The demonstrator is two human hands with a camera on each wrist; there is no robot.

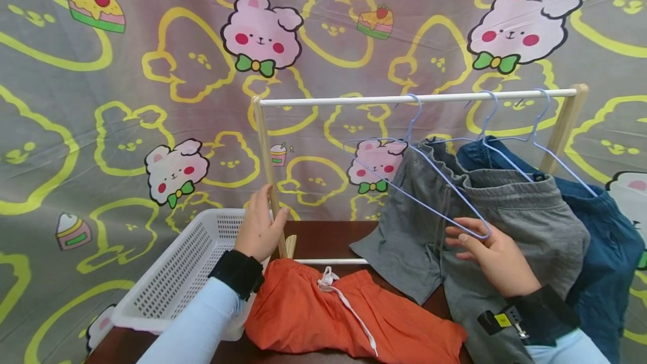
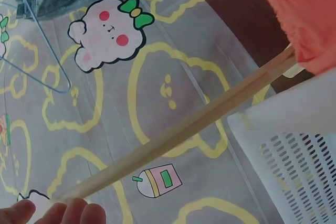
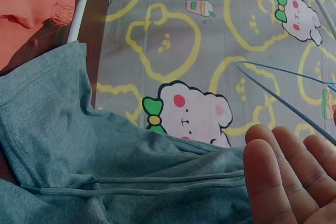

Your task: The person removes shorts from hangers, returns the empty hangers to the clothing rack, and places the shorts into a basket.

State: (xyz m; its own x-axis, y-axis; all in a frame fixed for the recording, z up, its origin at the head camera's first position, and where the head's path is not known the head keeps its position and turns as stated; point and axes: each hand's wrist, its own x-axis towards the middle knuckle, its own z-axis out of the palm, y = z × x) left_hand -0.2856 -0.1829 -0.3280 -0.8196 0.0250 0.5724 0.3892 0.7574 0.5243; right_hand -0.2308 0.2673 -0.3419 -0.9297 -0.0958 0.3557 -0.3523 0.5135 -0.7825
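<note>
My left hand [image 1: 260,228] is at the left wooden post [image 1: 266,156] of a small clothes rack, the post passing between fingers and thumb, fingers fairly straight. Near the lower right corner of the front blue wire hanger [image 1: 424,203] is my right hand [image 1: 492,251], its fingers extended and the wire crossing over them. Nothing hangs on that hanger, which is hooked on the white rail [image 1: 333,100]. Grey drawstring shorts [image 1: 525,206] hang just behind the right hand; in the right wrist view, its fingertips [image 3: 260,153] overlap the grey cloth.
Orange shorts [image 1: 303,308] with a white drawstring lie on the dark brown table [image 1: 328,235]. A white perforated basket [image 1: 136,302] stands at the left. Blue shorts [image 1: 601,240] hang behind the grey pair. A cartoon-patterned curtain [image 1: 121,89] backs everything.
</note>
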